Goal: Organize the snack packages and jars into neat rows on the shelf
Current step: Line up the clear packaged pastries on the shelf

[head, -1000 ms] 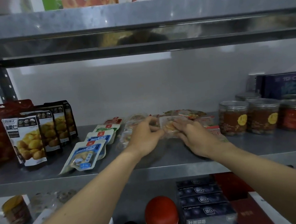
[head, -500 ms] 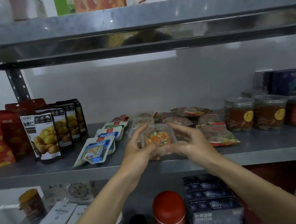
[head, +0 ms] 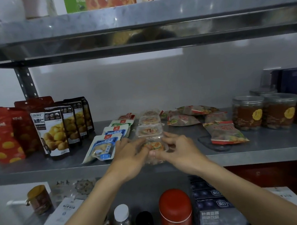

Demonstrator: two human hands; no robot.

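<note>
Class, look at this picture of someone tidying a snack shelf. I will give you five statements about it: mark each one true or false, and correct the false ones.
1. The left hand and right hand both grip the clear pastry pack at the front of the middle shelf. True.
2. The chestnut pouches lie flat. False: they stand upright at the left.
3. The jars stand at the right end of the middle shelf. True.
4. The blue-and-white pouches lie to the right of the clear pastry pack. False: they lie to its left.
5. The red canister stands beside the jars. False: it stands on the shelf below.
</note>
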